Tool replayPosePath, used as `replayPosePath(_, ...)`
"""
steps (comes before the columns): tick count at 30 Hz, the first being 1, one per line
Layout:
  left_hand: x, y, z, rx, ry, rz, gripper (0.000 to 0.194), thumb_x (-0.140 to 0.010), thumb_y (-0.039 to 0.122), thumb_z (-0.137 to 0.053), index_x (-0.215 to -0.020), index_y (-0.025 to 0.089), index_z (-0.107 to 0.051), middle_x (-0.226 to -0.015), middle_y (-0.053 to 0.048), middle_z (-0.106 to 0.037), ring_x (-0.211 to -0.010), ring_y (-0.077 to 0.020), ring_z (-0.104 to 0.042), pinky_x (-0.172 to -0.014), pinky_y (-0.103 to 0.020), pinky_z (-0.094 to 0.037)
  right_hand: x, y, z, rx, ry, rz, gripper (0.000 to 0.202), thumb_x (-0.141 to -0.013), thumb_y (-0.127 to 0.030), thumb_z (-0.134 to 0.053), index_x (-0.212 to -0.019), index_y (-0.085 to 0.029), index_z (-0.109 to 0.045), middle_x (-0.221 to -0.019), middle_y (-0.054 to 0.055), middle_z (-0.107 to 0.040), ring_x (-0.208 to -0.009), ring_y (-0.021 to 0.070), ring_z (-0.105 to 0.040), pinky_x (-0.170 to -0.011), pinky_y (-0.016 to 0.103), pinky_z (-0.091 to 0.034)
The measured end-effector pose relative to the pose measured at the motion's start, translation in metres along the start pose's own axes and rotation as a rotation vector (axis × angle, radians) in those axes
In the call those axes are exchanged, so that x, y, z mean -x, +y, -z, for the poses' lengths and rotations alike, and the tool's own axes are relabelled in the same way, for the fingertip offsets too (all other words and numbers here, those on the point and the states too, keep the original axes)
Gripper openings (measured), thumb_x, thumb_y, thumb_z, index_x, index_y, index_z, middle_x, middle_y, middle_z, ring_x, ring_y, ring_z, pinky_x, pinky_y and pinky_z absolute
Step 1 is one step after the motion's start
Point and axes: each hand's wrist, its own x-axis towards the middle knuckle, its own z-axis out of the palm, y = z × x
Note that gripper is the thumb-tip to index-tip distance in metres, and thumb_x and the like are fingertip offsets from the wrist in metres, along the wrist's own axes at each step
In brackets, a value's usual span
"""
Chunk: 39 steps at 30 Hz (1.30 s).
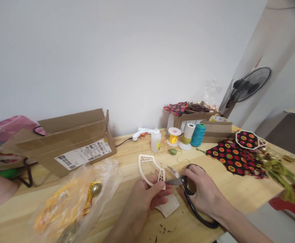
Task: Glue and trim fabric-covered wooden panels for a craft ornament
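My left hand [152, 194] pinches a pale, curved cut-out frame [142, 168] with lattice panels at its ends, held above the table. In my right hand [200, 189] is a pair of black-handled scissors [184, 184], my fingers through and around the handles. Their blades are spread, and the lower one reaches the frame's near end, by my left fingertips; whether it touches cannot be made out. Beneath my hands lies a pale curved piece [169, 206] on the wood. Small dark scraps [164, 231] are scattered nearer to me.
Behind the hands stand a glue bottle [156, 141], a yellow spool [173, 136], a white-cored spool [187, 136] and a teal thread cone [198, 135]. Left are an opened carton [74, 145] and a plastic bag [71, 199]. Patterned fabric [231, 157] lies right.
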Motion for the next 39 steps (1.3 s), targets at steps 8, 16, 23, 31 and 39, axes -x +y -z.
replayPosePath(8,-0.003,-0.002,-0.001,0.045,0.0,0.032,0.019,-0.078,0.025,-0.056,-0.085,0.01,-0.064,-0.086,-0.01,-0.071,-0.077,-0.0154,-0.066,-0.055,-0.016,-0.052,0.0,0.0,-0.002,0.019,-0.067,-0.027,0.01,-0.069,-0.017,-0.049,-0.076,-0.021,-0.054,-0.075,0.002,-0.048,-0.069,0.0162,-0.047,-0.059,0.026,-0.037)
replayPosePath(16,-0.002,-0.004,-0.007,0.046,0.129,0.1,0.015,-0.078,0.022,-0.055,-0.079,0.008,-0.06,-0.081,-0.013,-0.071,-0.072,-0.016,-0.067,-0.051,-0.016,-0.052,-0.012,0.002,-0.005,0.124,-0.056,-0.193,0.025,-0.062,-0.014,-0.047,-0.083,-0.022,-0.058,-0.076,0.002,-0.051,-0.068,0.0161,-0.051,-0.057,0.024,-0.034)
replayPosePath(23,-0.007,-0.007,-0.002,0.102,0.107,0.039,0.018,-0.077,0.022,-0.057,-0.086,0.008,-0.061,-0.088,-0.013,-0.07,-0.077,-0.0174,-0.067,-0.056,-0.019,-0.054,-0.006,0.001,-0.002,0.088,-0.109,-0.126,0.023,-0.062,-0.016,-0.048,-0.082,-0.023,-0.058,-0.076,0.002,-0.051,-0.069,0.0158,-0.052,-0.059,0.024,-0.035)
replayPosePath(31,-0.004,-0.002,-0.004,0.09,0.156,0.02,0.014,-0.078,0.019,-0.055,-0.083,0.008,-0.061,-0.085,-0.012,-0.071,-0.075,-0.0165,-0.067,-0.054,-0.017,-0.053,-0.005,0.0,-0.002,0.105,-0.134,-0.114,0.02,-0.063,-0.015,-0.047,-0.077,-0.024,-0.057,-0.073,0.001,-0.051,-0.067,0.0149,-0.052,-0.056,0.023,-0.033)
replayPosePath(39,0.0,-0.006,-0.008,0.074,0.12,0.065,0.013,-0.078,0.021,-0.056,-0.078,0.009,-0.06,-0.081,-0.012,-0.071,-0.072,-0.0161,-0.067,-0.052,-0.017,-0.053,-0.011,-0.001,-0.003,0.134,-0.096,-0.209,0.025,-0.063,-0.015,-0.047,-0.082,-0.024,-0.06,-0.074,0.002,-0.054,-0.068,0.016,-0.053,-0.057,0.023,-0.034)
